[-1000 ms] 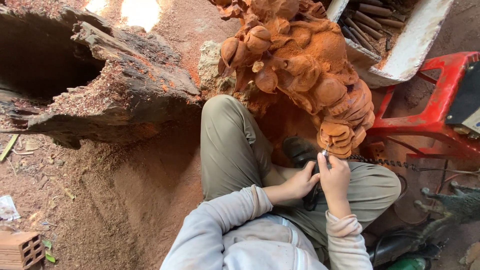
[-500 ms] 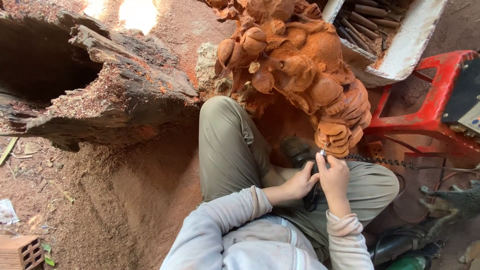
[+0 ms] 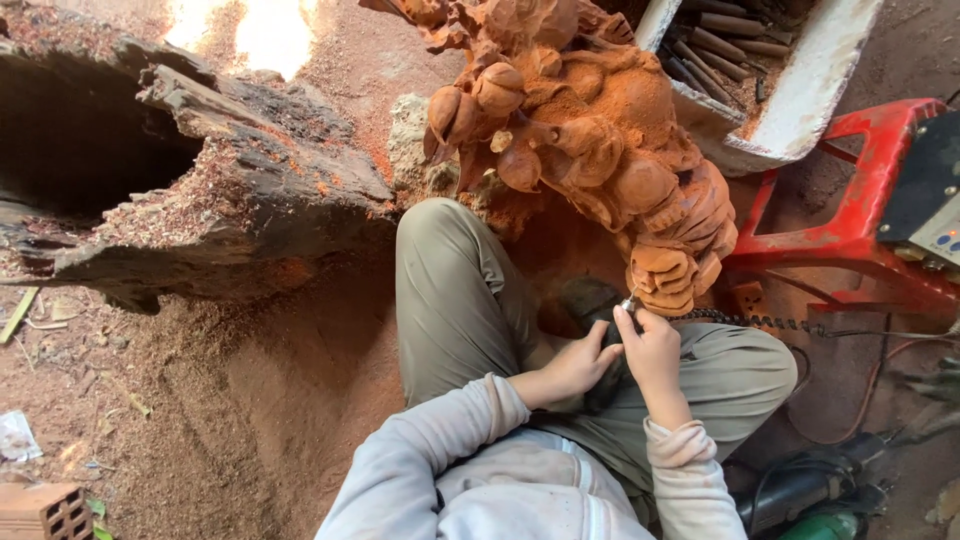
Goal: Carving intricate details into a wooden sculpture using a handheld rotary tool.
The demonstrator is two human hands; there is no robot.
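Observation:
A big reddish-brown wood carving [image 3: 600,150] with rounded knobs rises in front of my knees. My right hand [image 3: 652,352] is closed on a thin carving tool [image 3: 630,302], its metal tip touching the lowest carved part. Just left of it, my left hand [image 3: 578,366] rests by my lap with its fingers curled against the right hand. What it holds, if anything, is hidden. A ribbed flexible shaft [image 3: 750,320] runs from the tool off to the right. My olive trousers [image 3: 455,300] fill the middle of the view.
A dark hollow log [image 3: 230,200] lies at the left on sawdust-covered ground. A white tray of chisels [image 3: 800,90] stands at the top right, a red stool [image 3: 850,230] right of the carving. A green power tool [image 3: 820,520] and a brick [image 3: 40,512] sit at the bottom corners.
The view has shifted slightly. Both hands stay at the lower end of the carving, with the tool tip kept on the same spot.

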